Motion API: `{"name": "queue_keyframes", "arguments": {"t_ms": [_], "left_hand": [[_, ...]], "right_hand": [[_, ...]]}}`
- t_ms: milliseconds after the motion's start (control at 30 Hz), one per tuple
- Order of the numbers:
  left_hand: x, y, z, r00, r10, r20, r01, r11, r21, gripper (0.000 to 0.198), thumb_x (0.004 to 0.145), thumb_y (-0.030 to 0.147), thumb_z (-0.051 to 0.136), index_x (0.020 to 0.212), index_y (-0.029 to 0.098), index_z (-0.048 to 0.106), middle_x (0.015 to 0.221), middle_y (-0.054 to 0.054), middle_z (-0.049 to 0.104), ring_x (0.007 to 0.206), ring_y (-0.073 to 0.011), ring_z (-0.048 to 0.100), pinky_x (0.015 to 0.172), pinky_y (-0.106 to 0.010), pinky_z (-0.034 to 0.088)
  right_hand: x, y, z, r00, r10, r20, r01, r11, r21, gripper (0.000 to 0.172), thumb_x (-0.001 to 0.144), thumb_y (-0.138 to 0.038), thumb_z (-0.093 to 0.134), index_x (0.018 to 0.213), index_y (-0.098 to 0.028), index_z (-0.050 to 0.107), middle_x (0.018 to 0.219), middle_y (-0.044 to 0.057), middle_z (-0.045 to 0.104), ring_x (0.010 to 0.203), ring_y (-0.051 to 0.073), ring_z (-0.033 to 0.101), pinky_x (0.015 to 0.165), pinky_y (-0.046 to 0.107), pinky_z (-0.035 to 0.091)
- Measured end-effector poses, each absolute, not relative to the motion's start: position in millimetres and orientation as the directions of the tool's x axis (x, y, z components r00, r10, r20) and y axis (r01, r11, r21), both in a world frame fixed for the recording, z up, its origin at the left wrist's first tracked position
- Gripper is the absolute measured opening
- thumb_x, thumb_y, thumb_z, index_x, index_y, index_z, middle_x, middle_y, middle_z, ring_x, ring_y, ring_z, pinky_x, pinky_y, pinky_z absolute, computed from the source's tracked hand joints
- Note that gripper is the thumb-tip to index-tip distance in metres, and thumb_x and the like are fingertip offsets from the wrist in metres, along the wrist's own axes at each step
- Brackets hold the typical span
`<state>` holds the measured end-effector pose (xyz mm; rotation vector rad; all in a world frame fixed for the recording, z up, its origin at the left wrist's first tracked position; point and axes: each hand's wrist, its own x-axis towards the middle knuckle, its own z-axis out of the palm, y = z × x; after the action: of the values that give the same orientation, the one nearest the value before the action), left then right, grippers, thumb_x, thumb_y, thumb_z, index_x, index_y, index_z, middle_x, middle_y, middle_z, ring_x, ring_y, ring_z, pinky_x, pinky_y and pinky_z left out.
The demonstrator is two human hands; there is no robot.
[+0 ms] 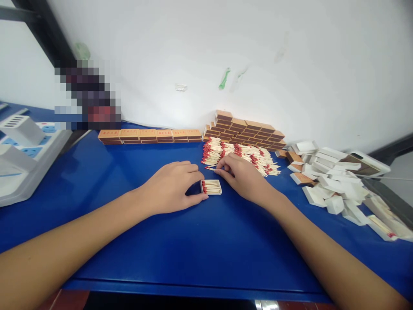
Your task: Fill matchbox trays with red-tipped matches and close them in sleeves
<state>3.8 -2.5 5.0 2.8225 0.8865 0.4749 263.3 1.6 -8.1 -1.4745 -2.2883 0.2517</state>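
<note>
A small white matchbox tray (211,187) filled with red-tipped matches lies on the blue table (193,245). My left hand (171,187) grips the tray's left end between thumb and fingers. My right hand (241,174) is closed in a pinch on a few matches (210,168) just above the tray, at the edge of a loose pile of matches (245,155).
Closed brown matchboxes stand in a row (150,135) and a stack (248,131) against the white wall. A heap of empty white trays and sleeves (335,185) lies at the right. A white power strip (22,150) sits at the left.
</note>
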Motion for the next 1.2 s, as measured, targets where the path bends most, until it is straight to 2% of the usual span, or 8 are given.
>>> {"name": "queue_keyframes", "arguments": {"t_ms": [200, 367, 500, 633, 1033, 1200], "left_hand": [[3.8, -2.2, 5.3, 0.774, 0.585, 0.243, 0.540, -0.810, 0.230, 0.030, 0.100, 0.044, 0.070, 0.110, 0.017, 0.077, 0.093, -0.005, 0.070, 0.088, -0.0219, 0.064, 0.079, -0.035, 0.049], [4.1, -2.0, 5.2, 0.773, 0.586, 0.241, 0.541, -0.809, 0.230, 0.030, 0.100, 0.044, 0.071, 0.109, 0.017, 0.078, 0.093, -0.005, 0.070, 0.088, -0.0221, 0.064, 0.079, -0.035, 0.048], [3.9, -1.9, 4.5, 0.775, 0.580, 0.249, 0.536, -0.813, 0.227, 0.031, 0.100, 0.045, 0.070, 0.110, 0.017, 0.078, 0.092, -0.005, 0.070, 0.088, -0.0220, 0.063, 0.079, -0.035, 0.048], [3.9, -1.8, 3.7, 0.777, 0.578, 0.248, 0.536, -0.815, 0.220, 0.031, 0.101, 0.045, 0.070, 0.110, 0.016, 0.077, 0.092, -0.005, 0.069, 0.088, -0.0222, 0.063, 0.081, -0.036, 0.049], [3.1, -1.1, 3.7, 0.777, 0.575, 0.255, 0.531, -0.817, 0.225, 0.030, 0.100, 0.044, 0.070, 0.108, 0.016, 0.078, 0.092, -0.005, 0.069, 0.088, -0.0222, 0.063, 0.079, -0.034, 0.048], [2.5, 0.0, 3.9, 0.766, 0.588, 0.260, 0.541, -0.808, 0.234, 0.030, 0.100, 0.044, 0.071, 0.109, 0.016, 0.078, 0.094, -0.005, 0.070, 0.088, -0.0218, 0.063, 0.079, -0.035, 0.048]], "right_hand": [[275.6, 0.5, -5.4, -0.374, 0.908, 0.189, 0.852, 0.417, -0.318, 0.011, 0.103, -0.023, 0.058, 0.093, -0.022, 0.060, 0.096, 0.007, 0.066, 0.078, 0.021, 0.059, 0.070, 0.034, 0.045], [268.8, 0.9, -5.6, -0.385, 0.902, 0.195, 0.851, 0.429, -0.304, 0.011, 0.104, -0.021, 0.055, 0.095, -0.022, 0.059, 0.100, 0.008, 0.066, 0.085, 0.022, 0.061, 0.074, 0.036, 0.046], [262.9, 0.3, -5.9, -0.375, 0.903, 0.212, 0.838, 0.428, -0.338, 0.014, 0.107, -0.024, 0.053, 0.095, -0.022, 0.060, 0.100, 0.008, 0.066, 0.085, 0.022, 0.061, 0.077, 0.036, 0.046], [259.8, 0.6, -8.9, -0.360, 0.901, 0.242, 0.819, 0.430, -0.380, 0.012, 0.105, -0.026, 0.060, 0.094, -0.022, 0.063, 0.095, 0.006, 0.065, 0.083, 0.021, 0.060, 0.072, 0.034, 0.044], [259.9, 3.2, -10.7, -0.374, 0.894, 0.248, 0.814, 0.445, -0.374, 0.011, 0.104, -0.021, 0.060, 0.093, -0.021, 0.060, 0.098, 0.007, 0.066, 0.082, 0.021, 0.060, 0.072, 0.034, 0.044], [268.7, -14.3, 7.2, -0.423, 0.884, 0.199, 0.750, 0.465, -0.471, 0.014, 0.107, -0.028, 0.059, 0.094, -0.023, 0.063, 0.089, 0.004, 0.062, 0.077, 0.019, 0.056, 0.069, 0.033, 0.044]]}}
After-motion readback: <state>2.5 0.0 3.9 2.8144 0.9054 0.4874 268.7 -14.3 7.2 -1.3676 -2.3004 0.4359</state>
